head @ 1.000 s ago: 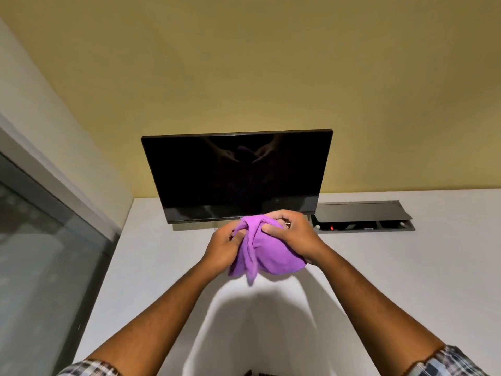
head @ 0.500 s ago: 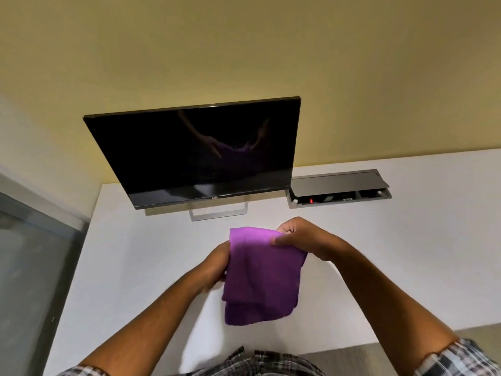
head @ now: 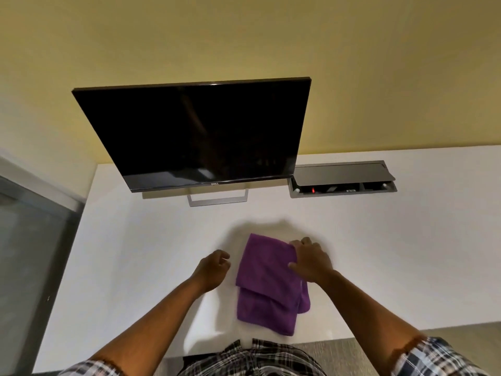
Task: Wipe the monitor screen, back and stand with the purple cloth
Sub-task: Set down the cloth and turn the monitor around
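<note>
Purple microfibre sits under our right-hand fingers [head: 299,244], which curl over the far right corner of the purple cloth [head: 267,283] while the thumb lies along its right edge, so our right hand [head: 311,260] holds the cloth there. We cannot tell whether that corner is lifted or pressed flat. Our left hand [head: 212,270] hangs just beside the cloth's left edge, apart from it, its fingers loosely curled and holding nothing. The cloth lies folded on the white worktop [head: 406,253], with one layer overlapping another and a small flap sticking out at its lower right, near the worktop's front edge. Both forearms reach in from below, with plaid sleeves [head: 436,356] at the elbows. Farther out, well apart from the cloth, the monitor [head: 195,134] stands at the back of the worktop on a silver open-frame stand [head: 218,200], its dark screen facing us and switched off, with a small logo on the lower bezel. To the monitor's right, a grey cable box [head: 343,179] is set into the worktop with its lid raised and a small red light showing inside. A yellow wall [head: 244,36] rises behind, and a grey glass panel [head: 29,253] borders the left side.
</note>
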Available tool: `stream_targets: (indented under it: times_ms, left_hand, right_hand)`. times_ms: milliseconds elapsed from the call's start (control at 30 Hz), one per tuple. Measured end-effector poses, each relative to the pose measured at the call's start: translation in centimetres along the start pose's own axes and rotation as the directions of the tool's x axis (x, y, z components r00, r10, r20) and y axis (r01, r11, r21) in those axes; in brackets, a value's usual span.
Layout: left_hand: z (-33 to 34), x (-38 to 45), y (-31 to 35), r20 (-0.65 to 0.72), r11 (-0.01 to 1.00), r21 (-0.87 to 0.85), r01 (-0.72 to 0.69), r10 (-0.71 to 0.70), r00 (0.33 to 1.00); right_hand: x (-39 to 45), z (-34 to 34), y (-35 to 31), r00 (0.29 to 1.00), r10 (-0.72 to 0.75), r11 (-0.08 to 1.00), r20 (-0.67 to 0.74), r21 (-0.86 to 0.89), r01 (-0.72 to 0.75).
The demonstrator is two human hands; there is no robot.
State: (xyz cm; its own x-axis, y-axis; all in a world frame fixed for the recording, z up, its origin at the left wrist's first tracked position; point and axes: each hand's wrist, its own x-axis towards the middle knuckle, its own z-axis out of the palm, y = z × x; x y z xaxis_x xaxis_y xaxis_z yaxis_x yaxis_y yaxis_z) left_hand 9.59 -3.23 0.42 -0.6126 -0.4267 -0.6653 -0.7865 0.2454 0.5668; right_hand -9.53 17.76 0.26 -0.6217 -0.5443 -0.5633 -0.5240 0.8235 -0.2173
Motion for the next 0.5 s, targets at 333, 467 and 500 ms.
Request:
stream_targets:
  times_ms: [333,467,500]
  left_hand:
    - [-11.7,-0.8,3.9,-0.45,0.954,0.214,-0.208,0.285,0.846]
    - [-17.7,-1.8,7.2,-0.603,0.893,0.341,-0.293,0.448,0.661]
    - [-19.1,-2.1,7.9,-0.636,0.88,0.367,-0.301,0.473,0.609]
  right_hand:
    - [2.5,-11.7,-7.4,0.889,-0.133,0.952,-0.438,0.195,0.238]
    - [3.4,-17.0,-10.3,0.754,-0.24,0.928,-0.612,0.083,0.362]
    - [3.7,-18.1,-10.7,0.719,-0.249,0.924,-0.649,0.064,0.378]
